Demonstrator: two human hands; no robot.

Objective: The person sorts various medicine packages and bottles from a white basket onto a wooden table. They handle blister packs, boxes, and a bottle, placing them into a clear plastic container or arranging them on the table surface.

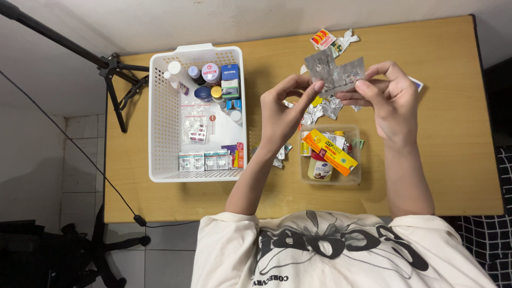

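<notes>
Wooden and cluttered, the table (437, 160) carried a white basket (160, 133) of medicine bottles and boxes beside a clear tub (356, 178) holding a yellow box (329, 151). Above the tub, the left hand (282, 114) and right hand (392, 98) were raised with bent wrists, each pinching an edge of the silver blister strip (335, 72) between thumb and fingers. With such light fingertip grips, the crinkled foil could probably tear or slip down among the loose wrappers (320, 110).

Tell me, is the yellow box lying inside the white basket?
No, the yellow box lies across the clear tub to the right of the white basket, below both hands.
</notes>
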